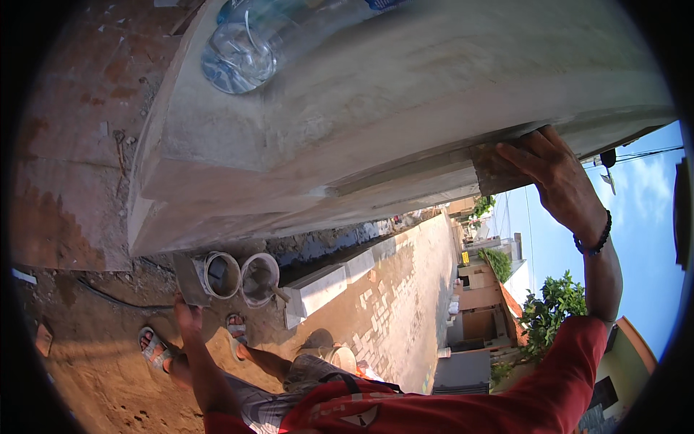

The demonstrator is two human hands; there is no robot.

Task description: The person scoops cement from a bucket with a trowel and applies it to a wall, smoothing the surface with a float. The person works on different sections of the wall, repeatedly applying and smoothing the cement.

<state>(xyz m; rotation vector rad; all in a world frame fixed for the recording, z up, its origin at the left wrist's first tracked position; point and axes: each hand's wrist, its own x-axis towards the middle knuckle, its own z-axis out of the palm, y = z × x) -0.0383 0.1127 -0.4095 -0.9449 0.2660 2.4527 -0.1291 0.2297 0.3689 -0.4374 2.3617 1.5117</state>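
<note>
Out at the right, my right hand (557, 173) is closed on a thin rectangular plate (497, 171), grey-brown and smeared, held flat against the edge of the plastered wall (347, 108). Its grip side is hidden under the fingers. A dark beaded bracelet circles that wrist. Low on the left, my left hand (188, 315) grips the end of a flat grey board (191, 281), held beside two pails. One white pail (220, 275) has something dark and square inside. The other pail (260, 279) stands next to it, a stick-like handle by its rim.
Clear plastic bottles (240, 59) rest on the wall's top. A trench (311, 257) runs along the wall's foot, edged by pale kerb blocks (322, 291). Beyond lies a part-paved street (390, 304) with houses. A dark hose (116, 296) crosses the sandy ground near my sandalled feet.
</note>
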